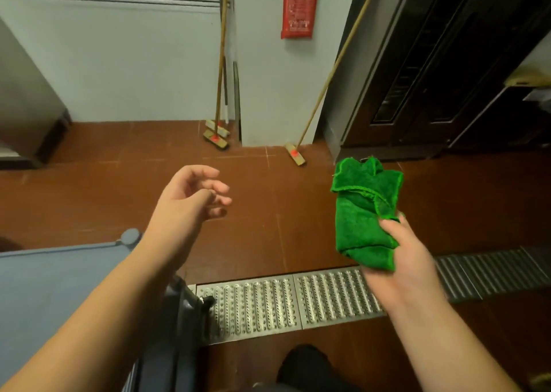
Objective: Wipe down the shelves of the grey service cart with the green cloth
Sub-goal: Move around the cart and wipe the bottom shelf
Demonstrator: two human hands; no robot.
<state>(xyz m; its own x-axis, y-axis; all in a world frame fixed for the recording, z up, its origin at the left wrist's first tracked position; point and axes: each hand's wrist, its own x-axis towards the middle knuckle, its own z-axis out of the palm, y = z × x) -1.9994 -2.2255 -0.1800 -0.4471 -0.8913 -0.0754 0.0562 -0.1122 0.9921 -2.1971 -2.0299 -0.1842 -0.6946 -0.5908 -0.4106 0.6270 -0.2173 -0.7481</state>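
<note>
A: Where is the folded green terry cloth?

B: In the right hand, held up in the air over the reddish-brown tiled floor. The thumb lies across the cloth's right edge and the cloth rests on the palm, its loose hemmed end standing up above the hand.

A: And the right arm?

B: It reaches in from the lower right, forearm angled up and left, above the perforated steel drain grate set in the floor.

A: The left hand?

B: Held out in front, palm turned to the right, fingers loosely curled and slack, grasping nothing. Its forearm crosses over the corner of the grey plastic service cart at the lower left.

A: So the cloth is away from the cart?

B: Well apart, off to its right.

A: Anything behind?

B: Three wooden-handled push brooms lean against the pale wall, and a dark metal cabinet stands at the right.
</note>
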